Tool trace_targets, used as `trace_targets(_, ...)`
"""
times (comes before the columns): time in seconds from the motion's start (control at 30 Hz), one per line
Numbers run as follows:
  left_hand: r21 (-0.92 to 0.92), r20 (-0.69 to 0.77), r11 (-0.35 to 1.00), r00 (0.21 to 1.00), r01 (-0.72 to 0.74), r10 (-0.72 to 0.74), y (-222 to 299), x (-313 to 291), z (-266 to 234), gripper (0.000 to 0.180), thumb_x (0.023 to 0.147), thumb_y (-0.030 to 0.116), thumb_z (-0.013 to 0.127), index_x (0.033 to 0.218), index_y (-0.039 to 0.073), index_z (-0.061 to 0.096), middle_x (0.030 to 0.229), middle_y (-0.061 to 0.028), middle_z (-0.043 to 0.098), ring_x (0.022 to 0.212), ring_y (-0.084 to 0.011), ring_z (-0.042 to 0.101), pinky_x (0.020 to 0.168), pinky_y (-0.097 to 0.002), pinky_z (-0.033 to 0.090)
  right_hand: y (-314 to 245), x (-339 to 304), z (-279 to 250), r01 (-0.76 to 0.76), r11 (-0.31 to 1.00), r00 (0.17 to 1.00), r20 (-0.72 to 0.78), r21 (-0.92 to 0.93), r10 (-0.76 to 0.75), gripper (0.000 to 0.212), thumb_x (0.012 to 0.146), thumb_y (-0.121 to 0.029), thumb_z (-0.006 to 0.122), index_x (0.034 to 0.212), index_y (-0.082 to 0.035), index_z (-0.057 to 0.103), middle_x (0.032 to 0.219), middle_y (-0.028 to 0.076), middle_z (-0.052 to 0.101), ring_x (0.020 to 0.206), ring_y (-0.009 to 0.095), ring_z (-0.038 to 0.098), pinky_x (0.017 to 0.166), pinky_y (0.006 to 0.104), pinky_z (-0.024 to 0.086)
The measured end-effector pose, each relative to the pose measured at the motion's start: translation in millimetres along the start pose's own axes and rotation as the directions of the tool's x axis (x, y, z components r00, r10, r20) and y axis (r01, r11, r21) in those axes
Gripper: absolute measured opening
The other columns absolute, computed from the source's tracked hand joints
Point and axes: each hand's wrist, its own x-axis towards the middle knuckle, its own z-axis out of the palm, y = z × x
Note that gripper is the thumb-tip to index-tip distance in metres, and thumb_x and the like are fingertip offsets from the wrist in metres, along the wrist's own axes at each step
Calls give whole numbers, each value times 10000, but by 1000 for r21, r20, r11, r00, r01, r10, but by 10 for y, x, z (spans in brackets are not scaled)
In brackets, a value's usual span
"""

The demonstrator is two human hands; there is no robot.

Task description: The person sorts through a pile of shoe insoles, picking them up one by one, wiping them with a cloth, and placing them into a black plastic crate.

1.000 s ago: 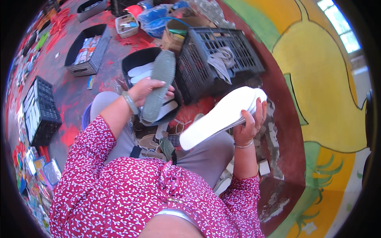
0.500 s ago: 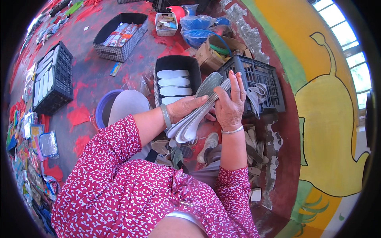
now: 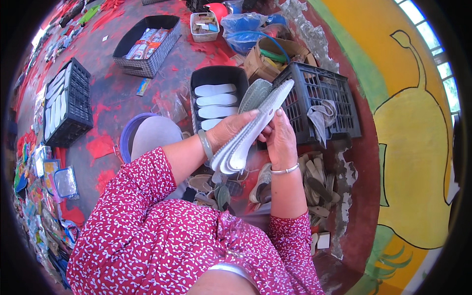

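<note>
Several shoe insoles, pale on one face and grey-green on another, are fanned in a stack in front of me. My left hand grips the stack from its left side, thumb over the top and a jade-coloured bangle on the wrist. On the stack's right edge, my right hand pinches with thumb raised and fingers curled in; a silver bracelet circles that wrist. A small dark mark shows on the front insole. Just beyond, a black-lined basket has white insoles laid in a row.
To the right, a dark plastic crate with a grey cloth over its side stands by a cardboard box. Shoes and insoles lie below it. A purple basin sits by my knee. Farther left is another crate of insoles.
My right hand has come down from stretched fingers atop the stack to a curled grip at its right edge. The front insole now stands up more, showing its pale face.
</note>
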Motion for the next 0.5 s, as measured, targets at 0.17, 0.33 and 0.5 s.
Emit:
trace_targets(0.17, 231, -70, 964, 985, -135, 155, -131, 26, 53, 481, 865, 402, 553, 1154, 21, 509, 1022, -96, 583, 922, -161, 565, 838, -294, 454, 0, 37, -43, -42, 999, 999, -12, 20, 42, 450, 871, -356, 563, 1215, -94, 435, 900, -25, 531, 707, 40, 499, 566, 178, 394)
trace_targets(0.33, 245, -104, 954, 974, -173, 203, -119, 8, 94, 483, 872, 362, 562, 1222, 47, 457, 1103, -70, 549, 986, -147, 530, 862, -296, 437, 23, 48, -41, -81, 997, 996, -32, 7, 81, 414, 884, -334, 541, 1203, -78, 473, 973, -17, 553, 791, 59, 511, 659, 199, 412)
trace_targets(0.5, 375, -162, 903, 945, -208, 285, -155, 54, 3, 505, 863, 314, 602, 1260, 55, 428, 1146, -59, 535, 1028, -126, 500, 899, -291, 411, 109, 34, -5, -60, 998, 996, -72, -21, 58, 366, 899, -281, 533, 1149, -13, 515, 1036, 39, 572, 912, 124, 535, 791, 252, 425)
